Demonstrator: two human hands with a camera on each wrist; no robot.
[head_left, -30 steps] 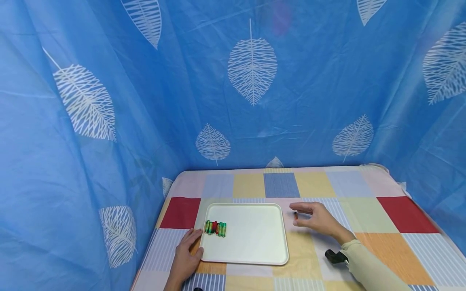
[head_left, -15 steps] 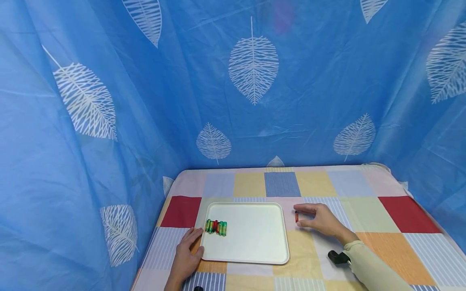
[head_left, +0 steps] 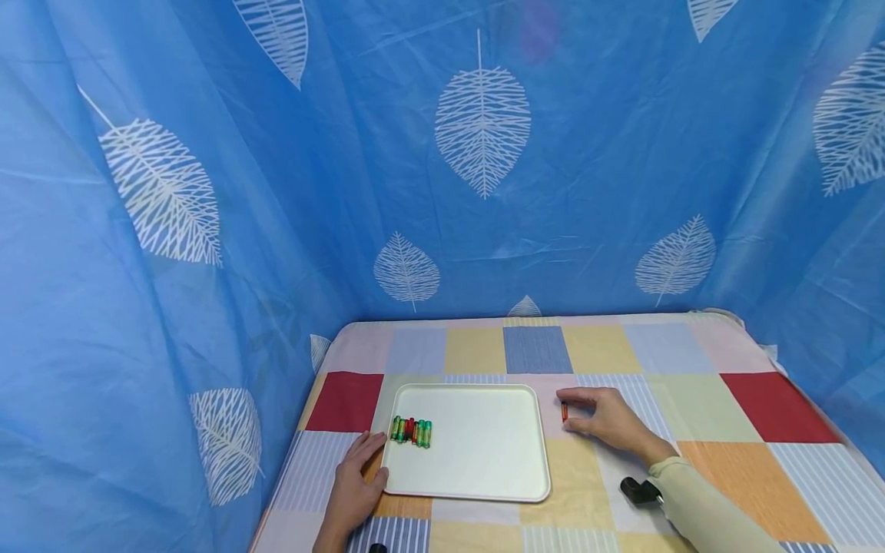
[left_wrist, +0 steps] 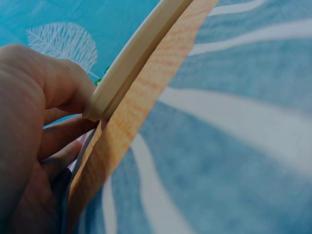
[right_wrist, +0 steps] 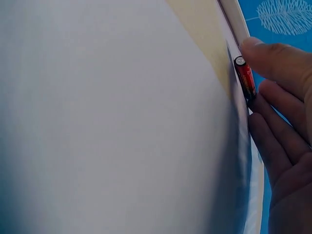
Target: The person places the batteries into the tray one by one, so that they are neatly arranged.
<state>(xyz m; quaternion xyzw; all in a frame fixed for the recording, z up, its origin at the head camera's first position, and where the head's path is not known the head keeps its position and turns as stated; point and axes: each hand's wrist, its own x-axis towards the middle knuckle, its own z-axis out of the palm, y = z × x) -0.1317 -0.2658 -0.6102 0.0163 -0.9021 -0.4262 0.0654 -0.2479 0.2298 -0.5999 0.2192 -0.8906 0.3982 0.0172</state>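
On the patterned cloth to the right of the white tray (head_left: 477, 442) is a small red-and-black battery (head_left: 564, 412). My right hand (head_left: 608, 418) is around it, thumb on the near side and fingers on the far side. In the right wrist view the battery (right_wrist: 245, 78) shows its flat end uncovered, near the thumb tip, with its lower end close to the fingers. A firm grip on it is not visible. My left hand (head_left: 354, 484) rests at the tray's left edge, fingers fairly straight; the left wrist view shows them against the rim (left_wrist: 114, 92).
Several green and red batteries (head_left: 411, 432) lie side by side at the tray's left. A black device (head_left: 641, 491) is by the right sleeve (head_left: 705, 503). Blue leaf-print curtains (head_left: 484, 230) close off the back and left of the table.
My right hand has shifted slightly to the right, so more of the red battery shows between thumb and fingers. My left hand and the tray have stayed put.
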